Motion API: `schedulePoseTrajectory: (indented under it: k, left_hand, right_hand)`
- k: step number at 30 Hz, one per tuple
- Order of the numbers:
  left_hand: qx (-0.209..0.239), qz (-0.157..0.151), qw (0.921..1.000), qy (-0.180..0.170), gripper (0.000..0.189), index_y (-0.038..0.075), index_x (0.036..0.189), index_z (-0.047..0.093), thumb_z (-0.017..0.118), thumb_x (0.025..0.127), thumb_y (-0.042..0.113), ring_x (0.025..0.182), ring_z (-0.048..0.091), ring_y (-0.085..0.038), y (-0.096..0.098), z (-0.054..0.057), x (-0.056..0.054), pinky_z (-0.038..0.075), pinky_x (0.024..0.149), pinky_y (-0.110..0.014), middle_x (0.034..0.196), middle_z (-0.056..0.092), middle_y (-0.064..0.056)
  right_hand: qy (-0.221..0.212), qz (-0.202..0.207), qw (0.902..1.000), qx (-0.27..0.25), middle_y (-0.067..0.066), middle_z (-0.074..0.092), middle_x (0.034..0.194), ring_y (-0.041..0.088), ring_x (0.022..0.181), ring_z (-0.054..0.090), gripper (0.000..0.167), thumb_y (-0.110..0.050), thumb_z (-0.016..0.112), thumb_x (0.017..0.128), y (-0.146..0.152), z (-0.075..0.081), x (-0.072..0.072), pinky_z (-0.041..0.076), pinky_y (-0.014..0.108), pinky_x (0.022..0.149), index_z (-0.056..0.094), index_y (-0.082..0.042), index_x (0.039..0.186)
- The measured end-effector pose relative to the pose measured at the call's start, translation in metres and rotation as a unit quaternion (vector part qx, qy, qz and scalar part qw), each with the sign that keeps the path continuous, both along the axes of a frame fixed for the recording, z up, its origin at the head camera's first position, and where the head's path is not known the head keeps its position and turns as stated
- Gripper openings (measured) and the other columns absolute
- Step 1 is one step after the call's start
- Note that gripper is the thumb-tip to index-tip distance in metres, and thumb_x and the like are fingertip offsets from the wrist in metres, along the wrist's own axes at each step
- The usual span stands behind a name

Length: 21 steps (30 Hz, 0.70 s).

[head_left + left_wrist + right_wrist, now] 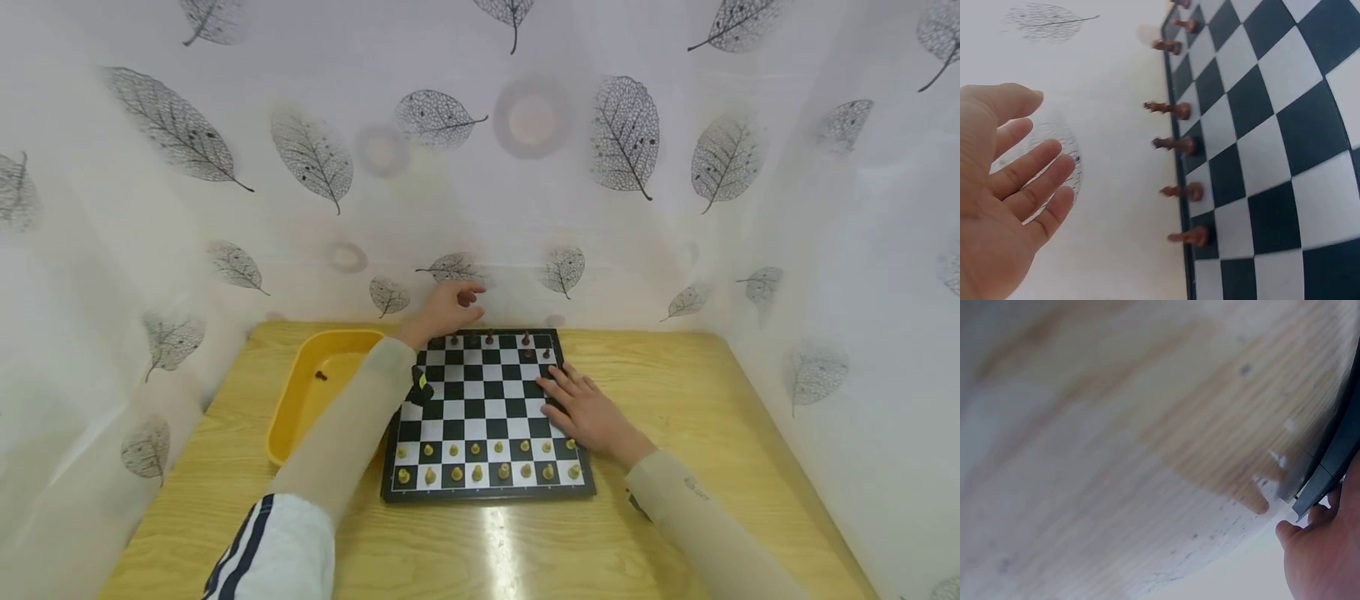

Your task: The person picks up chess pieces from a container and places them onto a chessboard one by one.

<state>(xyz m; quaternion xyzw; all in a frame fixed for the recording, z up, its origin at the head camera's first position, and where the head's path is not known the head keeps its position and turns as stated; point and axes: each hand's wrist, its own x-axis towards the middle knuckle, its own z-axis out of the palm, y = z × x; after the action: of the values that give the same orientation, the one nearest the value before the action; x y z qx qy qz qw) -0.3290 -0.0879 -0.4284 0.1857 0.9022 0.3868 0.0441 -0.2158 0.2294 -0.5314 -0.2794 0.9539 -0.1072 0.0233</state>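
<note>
Brown pieces [1185, 147] line the chessboard [1263, 222] beside the left hand [1007, 194].

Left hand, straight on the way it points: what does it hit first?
Probably the leaf-print backdrop beyond the chessboard; how far the left hand is from it is unclear.

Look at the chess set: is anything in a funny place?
Yes. One reddish-brown chess piece is in the yellow tray, off the chessboard. The far back row has a gap, which looks odd because the pale yellow chess pieces fill both their rows.
</note>
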Motion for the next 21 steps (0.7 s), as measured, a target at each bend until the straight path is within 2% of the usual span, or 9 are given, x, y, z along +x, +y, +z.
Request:
schedulePoseTrajectory:
  k: [3,7,11,15,21]
  left_hand:
    - [0.014,0.011,0.9998,0.012,0.047,0.011,0.145,0.063,0.068,0.101,0.025,0.128,0.063,-0.034,-0.012,0.007,0.008,0.054,0.108,-0.05,0.14,0.067,-0.019]
    - [0.022,0.035,0.9991,0.005,0.049,0.012,0.147,0.062,0.068,0.101,0.028,0.13,0.062,-0.035,-0.033,0.011,0.019,0.054,0.107,-0.052,0.141,0.066,-0.017]
    - [0.021,0.058,0.998,0.009,0.051,0.015,0.149,0.059,0.066,0.101,0.032,0.131,0.061,-0.035,-0.058,0.01,0.029,0.055,0.106,-0.054,0.141,0.067,-0.014]
    - [0.033,0.078,0.9962,0.022,0.049,0.011,0.147,0.06,0.067,0.102,0.031,0.129,0.062,-0.037,-0.08,0.009,0.04,0.053,0.108,-0.055,0.138,0.068,-0.016]
    - [0.049,0.091,0.9943,0.028,0.047,0.01,0.144,0.063,0.069,0.102,0.028,0.125,0.065,-0.038,-0.105,0.004,0.054,0.056,0.104,-0.054,0.137,0.068,-0.02]
  right_hand:
    - [-0.002,-0.002,1.0,0.0,0.013,0.03,0.173,0.042,0.162,0.019,0.062,-0.053,0.04,0.111,0.0,0.0,0.0,0.026,0.064,0.127,0.039,-0.022,0.164]
    - [0.001,-0.001,1.0,0.004,0.013,0.03,0.173,0.042,0.162,0.02,0.062,-0.053,0.04,0.111,0.001,-0.001,0.0,0.026,0.064,0.127,0.039,-0.022,0.164]
    - [0.005,0.0,1.0,0.008,0.013,0.03,0.173,0.042,0.162,0.02,0.062,-0.054,0.04,0.111,0.002,-0.003,0.0,0.026,0.064,0.127,0.038,-0.022,0.165]
    - [0.007,0.001,0.9999,0.007,0.013,0.03,0.173,0.042,0.162,0.02,0.062,-0.054,0.04,0.111,0.002,-0.003,0.0,0.025,0.065,0.127,0.038,-0.022,0.165]
    - [0.007,0.0,1.0,0.004,0.013,0.03,0.173,0.042,0.162,0.02,0.063,-0.054,0.039,0.111,0.0,-0.003,0.0,0.025,0.065,0.127,0.038,-0.022,0.165]
